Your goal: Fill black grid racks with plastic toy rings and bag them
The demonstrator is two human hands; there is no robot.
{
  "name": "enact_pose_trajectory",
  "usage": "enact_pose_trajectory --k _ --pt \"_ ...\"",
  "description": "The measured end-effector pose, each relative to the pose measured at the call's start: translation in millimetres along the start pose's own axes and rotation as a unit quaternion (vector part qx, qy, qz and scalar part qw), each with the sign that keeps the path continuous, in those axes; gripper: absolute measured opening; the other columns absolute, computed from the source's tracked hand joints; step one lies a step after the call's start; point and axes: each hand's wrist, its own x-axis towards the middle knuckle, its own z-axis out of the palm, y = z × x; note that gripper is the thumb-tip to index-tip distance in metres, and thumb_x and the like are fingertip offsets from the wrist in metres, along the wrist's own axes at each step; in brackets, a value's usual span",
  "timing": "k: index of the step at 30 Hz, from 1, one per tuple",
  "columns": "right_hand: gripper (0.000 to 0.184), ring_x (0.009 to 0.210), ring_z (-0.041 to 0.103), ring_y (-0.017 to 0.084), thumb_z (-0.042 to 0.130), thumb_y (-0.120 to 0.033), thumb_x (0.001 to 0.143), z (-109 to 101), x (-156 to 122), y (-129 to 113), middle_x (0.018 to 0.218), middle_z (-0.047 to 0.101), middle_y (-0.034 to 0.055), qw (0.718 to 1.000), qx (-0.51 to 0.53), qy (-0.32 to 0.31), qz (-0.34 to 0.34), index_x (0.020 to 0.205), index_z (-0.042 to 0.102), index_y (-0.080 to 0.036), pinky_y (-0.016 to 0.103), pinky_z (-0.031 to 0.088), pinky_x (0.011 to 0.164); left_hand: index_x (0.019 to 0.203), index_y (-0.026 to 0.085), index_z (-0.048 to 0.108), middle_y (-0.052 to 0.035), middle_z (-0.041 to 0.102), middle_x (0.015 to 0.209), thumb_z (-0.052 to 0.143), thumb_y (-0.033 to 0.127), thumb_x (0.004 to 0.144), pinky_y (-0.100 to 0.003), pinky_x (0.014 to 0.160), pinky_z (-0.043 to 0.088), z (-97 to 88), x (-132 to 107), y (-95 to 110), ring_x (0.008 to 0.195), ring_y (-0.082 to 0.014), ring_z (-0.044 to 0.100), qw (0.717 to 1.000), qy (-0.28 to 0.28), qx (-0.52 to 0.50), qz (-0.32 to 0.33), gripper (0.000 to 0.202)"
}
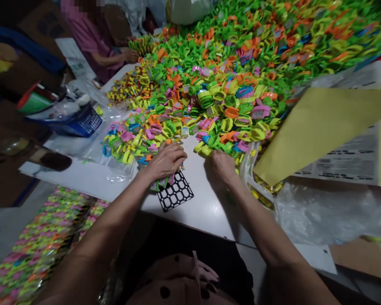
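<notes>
A black plastic grid tray point(177, 192) lies near the table's front edge, its front rows of openings bare. My left hand point(165, 162) is over its far part, fingers bent and pressed together; what is under them is hidden. Beside that palm, a few green and pink plastic pieces point(161, 184) sit on the tray's left side. My right hand point(222, 167) is closed at the near edge of a heap of bright plastic pieces that look like toy watches point(231, 112). Its fingertips are hidden, close to a yellow piece point(205, 150).
The heap covers the back of the white table point(206, 203). Yellow card point(320, 127) and clear plastic bags point(336, 212) lie on the right. At left are a blue basket point(85, 120) and stacked filled trays point(34, 245) below. Another person point(95, 46) works at the far left.
</notes>
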Motion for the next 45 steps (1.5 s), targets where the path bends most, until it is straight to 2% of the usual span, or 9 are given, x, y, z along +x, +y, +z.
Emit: enact_pose_trajectory --k 4,7,10,14,20,25,30,37,45 --pt "0.037 0.079 0.065 0.023 0.049 -0.009 0.085 -10.5 -21.1 7.8 0.095 0.069 0.0123 0.984 0.178 0.03 0.0 0.121 0.057 -0.012 0.031 0.046 0.07 0.104 0.02 0.066 -0.0083 0.065 0.116 0.039 0.026 0.097 -0.048 0.102 0.033 0.1 -0.5 0.0 0.118 -0.0227 0.054 1.0 -0.005 0.005 -0.006 0.029" --pt "0.046 0.061 0.057 0.015 0.063 -0.03 0.079 -11.9 -47.7 -3.3 0.086 0.067 0.0027 0.885 0.456 0.096 -0.018 0.122 0.054 -0.017 0.027 0.045 0.059 0.112 0.019 0.063 -0.0111 0.058 0.13 0.041 0.03 0.096 -0.048 0.105 0.033 -10.4 -5.4 2.3 0.125 -0.0241 0.05 0.999 0.035 0.012 -0.003 0.029" --pt "0.029 0.058 0.051 0.013 0.068 -0.038 0.072 4.2 -68.6 -32.0 0.07 0.061 -0.0008 0.784 0.616 0.073 -0.021 0.091 0.062 -0.017 0.025 0.043 0.055 0.11 0.018 0.064 -0.0103 0.064 0.118 0.043 0.036 0.096 -0.045 0.104 0.036 -21.9 -18.8 7.9 0.115 -0.0236 0.056 0.997 0.069 0.027 -0.007 0.03" --pt "0.027 0.053 0.051 0.014 0.07 -0.041 0.065 32.0 -71.9 -69.5 0.059 0.059 -0.0004 0.75 0.66 -0.028 0.032 0.067 0.058 -0.017 0.026 0.042 0.052 0.107 0.017 0.064 -0.0112 0.063 0.114 0.047 0.037 0.095 -0.043 0.101 0.043 -17.7 -42.0 13.4 0.115 -0.0245 0.056 0.999 0.026 0.02 0.013 0.029" --pt "0.021 0.064 0.061 0.018 0.061 -0.036 0.071 53.6 -57.5 -91.1 0.071 0.068 0.0038 0.777 0.628 0.047 0.007 0.076 0.064 -0.016 0.028 0.048 0.061 0.119 0.017 0.056 -0.0129 0.055 0.124 0.053 0.045 0.091 -0.045 0.104 0.043 -2.9 -54.4 8.9 0.125 -0.0259 0.048 0.998 0.054 -0.032 0.017 0.039" --pt "0.017 0.068 0.063 0.02 0.052 -0.023 0.074 67.4 -54.8 -94.7 0.077 0.068 0.0063 0.868 0.488 0.054 -0.072 0.083 0.065 -0.015 0.028 0.048 0.064 0.121 0.018 0.056 -0.0134 0.055 0.124 0.055 0.05 0.088 -0.046 0.104 0.043 -3.4 -55.2 8.3 0.124 -0.0278 0.048 0.998 0.054 -0.043 0.013 0.047" --pt "0.026 0.081 0.064 0.022 0.048 -0.018 0.084 48.7 -45.2 -109.5 0.099 0.068 0.0137 0.949 0.301 0.012 -0.097 0.103 0.065 -0.012 0.029 0.046 0.071 0.122 0.019 0.057 -0.0119 0.055 0.121 0.055 0.044 0.09 -0.046 0.102 0.044 -2.6 -53.2 4.5 0.12 -0.0269 0.05 0.998 0.059 -0.016 -0.006 0.04" --pt "0.022 0.074 0.063 0.016 0.049 -0.023 0.09 34.7 -31.3 -81.0 0.085 0.07 0.0043 0.898 0.413 -0.033 -0.15 0.101 0.067 -0.017 0.024 0.044 0.068 0.116 0.02 0.06 -0.0111 0.053 0.121 0.052 0.035 0.093 -0.044 0.101 0.045 -5.1 -65.2 3.0 0.119 -0.0259 0.05 0.998 0.054 0.016 -0.001 0.028" --pt "0.023 0.088 0.064 0.024 0.058 -0.028 0.083 12.0 21.6 -83.0 0.096 0.069 0.0152 0.954 0.295 -0.031 0.051 0.099 0.065 -0.013 0.031 0.045 0.075 0.131 0.02 0.051 -0.0154 0.046 0.139 0.061 0.051 0.084 -0.054 0.108 0.033 -28.9 -43.1 9.1 0.132 -0.033 0.04 0.996 0.034 0.08 -0.007 0.057"
